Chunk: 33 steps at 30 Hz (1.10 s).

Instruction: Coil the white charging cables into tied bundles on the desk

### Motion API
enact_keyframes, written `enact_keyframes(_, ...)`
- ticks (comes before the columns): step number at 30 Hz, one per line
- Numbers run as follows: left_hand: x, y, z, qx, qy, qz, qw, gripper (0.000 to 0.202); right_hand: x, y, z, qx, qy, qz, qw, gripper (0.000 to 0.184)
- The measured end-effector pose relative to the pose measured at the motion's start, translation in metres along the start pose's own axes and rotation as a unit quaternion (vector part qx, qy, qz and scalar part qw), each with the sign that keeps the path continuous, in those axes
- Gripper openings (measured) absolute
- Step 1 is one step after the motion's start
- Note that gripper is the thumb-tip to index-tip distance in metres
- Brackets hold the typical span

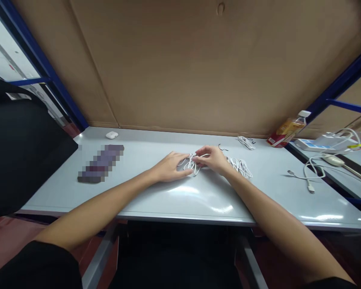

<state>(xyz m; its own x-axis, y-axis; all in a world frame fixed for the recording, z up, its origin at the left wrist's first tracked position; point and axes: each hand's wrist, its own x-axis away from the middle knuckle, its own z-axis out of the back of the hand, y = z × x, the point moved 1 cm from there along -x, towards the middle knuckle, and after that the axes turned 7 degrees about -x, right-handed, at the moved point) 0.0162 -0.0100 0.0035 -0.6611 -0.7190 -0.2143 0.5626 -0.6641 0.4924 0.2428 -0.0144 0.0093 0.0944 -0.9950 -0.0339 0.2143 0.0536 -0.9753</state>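
On grey table (pixel 180 200), left hand (pixel 170 166), right hand (pixel 212 158): fingers (pixel 200 159) apparently pinching tangled white cable (pixel 190 164).

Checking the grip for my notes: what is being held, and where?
A white cable, by its tangled loops, between the left hand and right hand; the fingertips of both are on the loops.

A white cable (pixel 307 174) bars the right — a pixelated object (pixel 100 163) the left.

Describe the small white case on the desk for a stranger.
On the pale grey desk against the brown cardboard panel, find the back left corner. A small rounded white case lies there, a solid lump, unlike the white cables further right.
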Motion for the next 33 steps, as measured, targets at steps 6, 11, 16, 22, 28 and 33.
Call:
enact_keyframes(6, -0.002, 0.001, -0.004, -0.010, 0.004, -0.038, 0.999, 0.063, -0.001, 0.003, -0.018, 0.189, 0.064, 0.128, 0.971, 0.032)
enact_keyframes(11, -0.004, 0.002, -0.001, 0.064, 0.033, -0.048, 0.996, 0.041, 0.004, 0.002, -0.022, 0.262, 0.023, 0.168, 0.950, 0.027)
enact_keyframes(16, -0.007, -0.008, -0.001, 0.260, 0.044, 0.030, 0.964, 0.054, 0.015, -0.008, -0.021, 0.315, -0.054, 0.231, 0.919, 0.049)
enact_keyframes(22, -0.007, -0.015, -0.005, 0.379, -0.002, 0.124, 0.917, 0.058, 0.017, -0.010, -0.029, 0.459, -0.051, 0.219, 0.859, 0.035)
enact_keyframes(28, -0.004, -0.005, -0.001, 0.197, 0.025, 0.034, 0.980, 0.039, 0.018, -0.013, -0.032, 0.541, -0.050, 0.159, 0.824, 0.023)
enact_keyframes(33, 0.003, 0.009, 0.006, -0.052, 0.011, -0.062, 0.997, 0.035, 0.023, -0.017, -0.035, 0.558, -0.059, 0.137, 0.816, 0.025)
